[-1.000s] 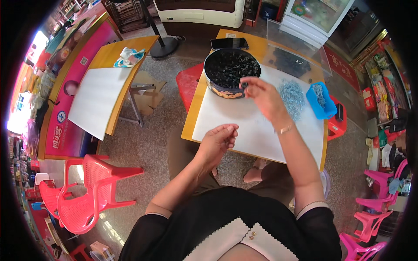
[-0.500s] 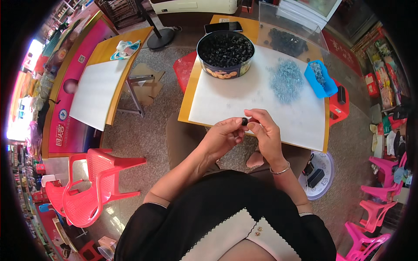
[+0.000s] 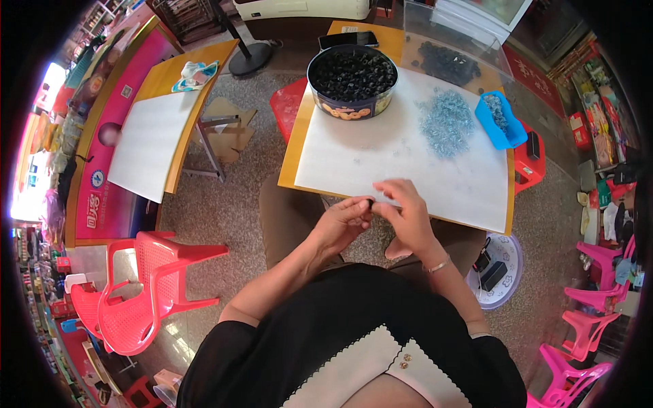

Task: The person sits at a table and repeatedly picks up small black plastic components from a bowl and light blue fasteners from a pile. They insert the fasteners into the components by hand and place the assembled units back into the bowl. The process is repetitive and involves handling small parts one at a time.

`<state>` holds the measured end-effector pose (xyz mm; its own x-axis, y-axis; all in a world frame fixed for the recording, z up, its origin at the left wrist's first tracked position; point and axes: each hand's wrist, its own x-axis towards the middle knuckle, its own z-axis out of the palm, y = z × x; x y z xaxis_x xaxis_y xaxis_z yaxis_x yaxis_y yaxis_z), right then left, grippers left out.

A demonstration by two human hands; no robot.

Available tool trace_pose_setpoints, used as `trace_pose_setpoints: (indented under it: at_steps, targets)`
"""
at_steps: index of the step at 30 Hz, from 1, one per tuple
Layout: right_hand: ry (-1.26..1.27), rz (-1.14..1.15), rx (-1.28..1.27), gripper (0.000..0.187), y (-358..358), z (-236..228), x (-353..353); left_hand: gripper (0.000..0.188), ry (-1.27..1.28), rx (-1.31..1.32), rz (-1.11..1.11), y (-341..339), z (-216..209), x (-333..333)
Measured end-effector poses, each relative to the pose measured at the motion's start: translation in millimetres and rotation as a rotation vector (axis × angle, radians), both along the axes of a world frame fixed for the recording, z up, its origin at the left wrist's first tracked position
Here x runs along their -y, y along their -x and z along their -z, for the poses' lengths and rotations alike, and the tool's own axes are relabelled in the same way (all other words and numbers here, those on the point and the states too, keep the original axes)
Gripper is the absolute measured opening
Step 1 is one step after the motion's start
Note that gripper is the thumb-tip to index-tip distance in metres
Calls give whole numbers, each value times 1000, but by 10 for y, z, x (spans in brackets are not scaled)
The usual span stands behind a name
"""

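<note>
Left hand (image 3: 343,222) pinches small black piece (image 3: 370,202); right hand (image 3: 411,222) beside it, fingers parted. Round dark tub (image 3: 371,107), printed label (image 3: 347,111), by wooden surface (image 3: 291,166) left edge.

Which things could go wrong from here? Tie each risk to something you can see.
The small black piece, pinched in the left hand close to the front edge of the table, might slip and drop. The bluish pieces lie loose on the white sheet, so the right hand could scatter them. The blue tray sits at the table's right edge; a bump might tip it.
</note>
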<state>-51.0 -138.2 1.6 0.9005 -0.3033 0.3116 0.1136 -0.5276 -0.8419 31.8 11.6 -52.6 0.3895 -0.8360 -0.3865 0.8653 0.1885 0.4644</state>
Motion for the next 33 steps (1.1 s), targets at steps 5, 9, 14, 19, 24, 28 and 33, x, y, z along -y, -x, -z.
trace_pose_setpoints:
  at_steps: [5, 9, 14, 19, 24, 28, 33]
  targets:
    - [230, 114, -21, 18, -603, 346, 145, 29, 2, -35, -147, -88, -49, -93]
    - [423, 132, -15, 14, -857, 498, 55, 32, 54, -50, -200, -131, -58, -173]
    - [19, 80, -114, 10, -812, 463, 92, 32, 120, -73, -220, -196, -66, -180]
    - [-292, -75, -114, 10, -443, -71, -36, 29, 95, -22, -233, -177, -108, -77]
    - [-128, -95, -6, 12, -286, -206, -102, 25, 119, 55, -173, -170, -103, 10]
    - [-95, -78, -33, 10, -221, -227, -78, 23, -25, 248, -166, -152, -210, 6]
    - [-182, -131, -222, 11, -171, -308, 47, 26, -110, 428, -100, -151, -280, -27]
